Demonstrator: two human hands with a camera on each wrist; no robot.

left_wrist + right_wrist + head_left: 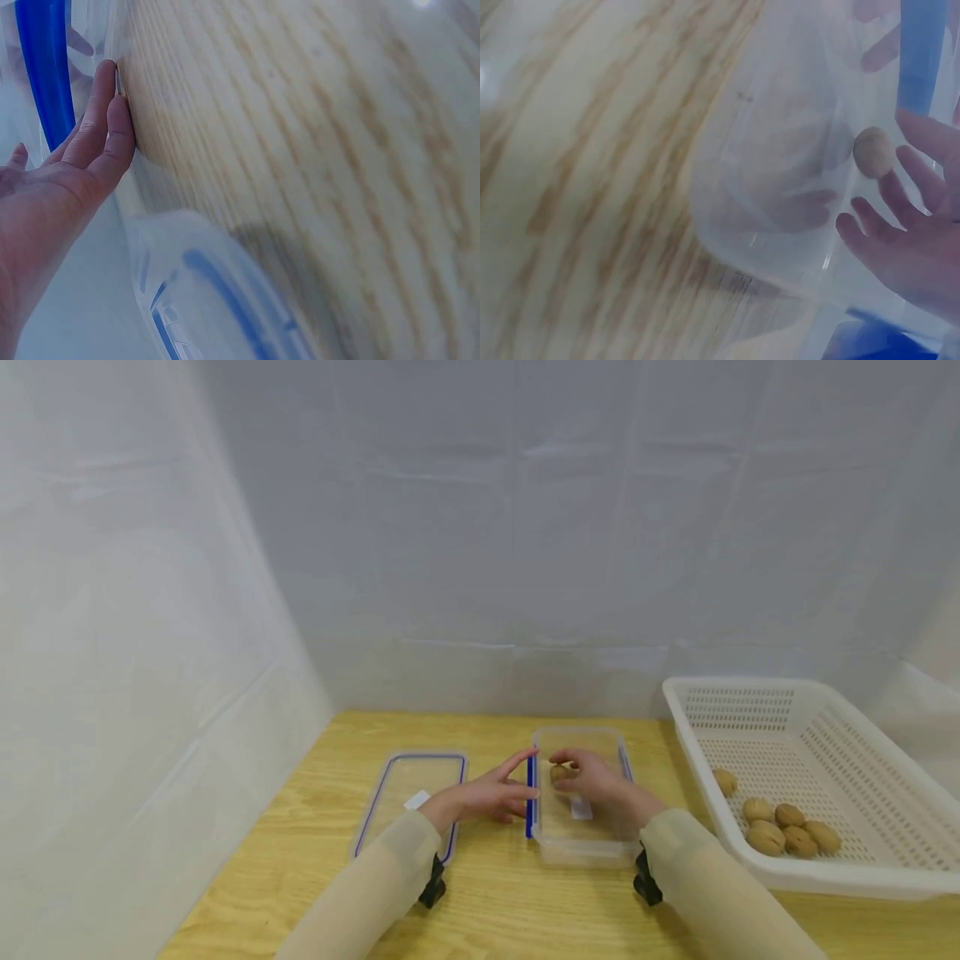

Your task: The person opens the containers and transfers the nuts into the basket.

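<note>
In the head view, a clear plastic food container with blue side latches stands on the table without its lid. My right hand is over its inside, thumb and fingers curled around a walnut. The right wrist view has this walnut right at the fingertips, seen through the clear wall. My left hand is at the container's left side, by the blue latch. Its fingers reach out fairly straight and spread along that side, holding nothing.
The clear lid with a blue seal lies on the wooden table, left of the container and partly behind the left wrist. A white perforated basket at the right holds several walnuts. White sheeting hangs behind the table.
</note>
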